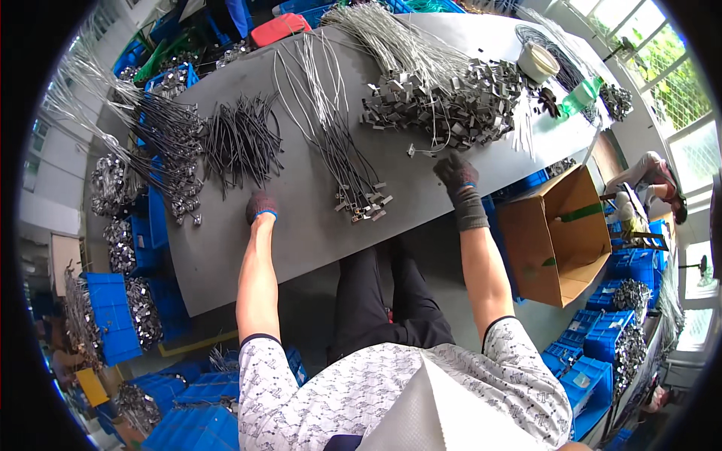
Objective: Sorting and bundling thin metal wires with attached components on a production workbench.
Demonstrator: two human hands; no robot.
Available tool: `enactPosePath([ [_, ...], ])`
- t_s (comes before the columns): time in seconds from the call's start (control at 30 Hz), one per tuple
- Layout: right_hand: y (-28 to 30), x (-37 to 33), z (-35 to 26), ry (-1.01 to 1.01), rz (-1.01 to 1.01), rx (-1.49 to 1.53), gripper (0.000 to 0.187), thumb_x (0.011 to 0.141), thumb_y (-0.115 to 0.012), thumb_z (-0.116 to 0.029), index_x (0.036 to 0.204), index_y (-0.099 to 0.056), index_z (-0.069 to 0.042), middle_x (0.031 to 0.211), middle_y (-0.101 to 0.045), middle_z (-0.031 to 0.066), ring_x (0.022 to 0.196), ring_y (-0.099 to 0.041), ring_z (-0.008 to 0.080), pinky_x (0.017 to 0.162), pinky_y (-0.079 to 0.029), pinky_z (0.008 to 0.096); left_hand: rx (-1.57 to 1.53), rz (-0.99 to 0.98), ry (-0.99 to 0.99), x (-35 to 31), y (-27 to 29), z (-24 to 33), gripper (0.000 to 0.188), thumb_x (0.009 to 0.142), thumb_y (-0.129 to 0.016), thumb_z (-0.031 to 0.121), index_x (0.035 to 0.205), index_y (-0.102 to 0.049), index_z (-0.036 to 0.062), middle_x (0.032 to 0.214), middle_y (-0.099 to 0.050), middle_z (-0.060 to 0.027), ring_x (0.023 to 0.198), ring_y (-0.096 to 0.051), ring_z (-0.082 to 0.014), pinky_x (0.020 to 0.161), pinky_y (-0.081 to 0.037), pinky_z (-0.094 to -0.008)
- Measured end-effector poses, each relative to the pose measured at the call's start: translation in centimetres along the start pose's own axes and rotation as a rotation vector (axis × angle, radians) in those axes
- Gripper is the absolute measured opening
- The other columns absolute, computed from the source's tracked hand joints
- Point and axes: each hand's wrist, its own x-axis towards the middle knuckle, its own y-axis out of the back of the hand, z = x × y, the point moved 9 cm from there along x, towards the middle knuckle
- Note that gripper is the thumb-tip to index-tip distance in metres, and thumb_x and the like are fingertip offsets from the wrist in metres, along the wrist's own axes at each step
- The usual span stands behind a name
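Observation:
My left hand [261, 206], in a dark knitted glove with a blue cuff, rests over the grey table [214, 248]. It is just below a bundle of short black sleeved wires [242, 139]; its fingers are hidden under its back. My right hand [456, 174], gloved the same way, is at the near edge of a heap of cables with flat metal connectors [451, 105]. Its fingers are spread, with nothing visible in them. Close by lies a single connector [411, 151] on a thin wire. Between my hands is a bunch of long silvery cables [331, 113] with metal ends toward me.
An open cardboard box [553, 240] stands right of the table. Blue crates [113, 316] full of metal parts line both sides. On the table are a white tub [538, 62], a green bottle [581, 96] and a red case [279, 29]. Someone sits at far right [650, 177].

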Motion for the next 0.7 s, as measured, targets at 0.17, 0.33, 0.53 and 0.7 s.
enactPosePath([
  [0.17, -9.9, -2.7, 1.8, -0.675, 0.177, 0.748, 0.053, 0.091, -0.060, -0.052, 0.119, -0.053, -0.008, 0.095, -0.063, 0.0134, 0.091, -0.066, 0.0327, 0.070, -0.056, 0.0473, -0.012, 0.048, 0.020, -3.7, -2.2, -2.8, 0.026, 0.089, -0.055, 0.026, 0.097, -0.069, 0.0064, 0.104, -0.070, -0.0219, 0.098, -0.068, -0.0414, 0.079, -0.056, -0.0517],
  [0.33, -15.0, 0.5, -1.1, -0.570, 0.140, 1.185, 0.051, 0.088, -0.058, -0.054, 0.118, -0.055, -0.012, 0.114, -0.060, 0.0150, 0.098, -0.064, 0.0365, 0.078, -0.056, 0.0540, -0.296, 0.240, 0.164, -4.8, -2.5, -8.2, 0.028, 0.084, -0.063, 0.029, 0.090, -0.063, 0.0014, 0.093, -0.069, -0.0246, 0.086, -0.067, -0.0440, 0.074, -0.055, -0.0524],
  [0.53, -14.5, -1.6, -4.9, -0.606, 0.407, 1.701, 0.039, 0.089, -0.065, -0.043, 0.107, -0.059, -0.009, 0.105, -0.063, 0.0128, 0.099, -0.063, 0.0343, 0.079, -0.059, 0.0493, -1.018, -0.005, 0.380, -11.7, -3.4, -5.9, 0.018, 0.084, -0.071, 0.020, 0.088, -0.065, 0.0034, 0.066, -0.066, -0.0086, 0.047, -0.063, -0.0173, 0.042, -0.051, -0.0325],
  [0.7, -12.3, 1.4, -2.5, -0.516, 0.249, 1.770, 0.013, 0.094, -0.063, -0.016, 0.090, -0.062, -0.004, 0.074, -0.064, 0.0075, 0.075, -0.066, 0.0220, 0.072, -0.060, 0.0355, -1.357, -0.195, 0.345, -12.4, -3.8, -3.4, 0.012, 0.087, -0.071, 0.019, 0.086, -0.066, 0.0089, 0.068, -0.065, -0.0038, 0.052, -0.060, -0.0152, 0.049, -0.051, -0.0287],
])
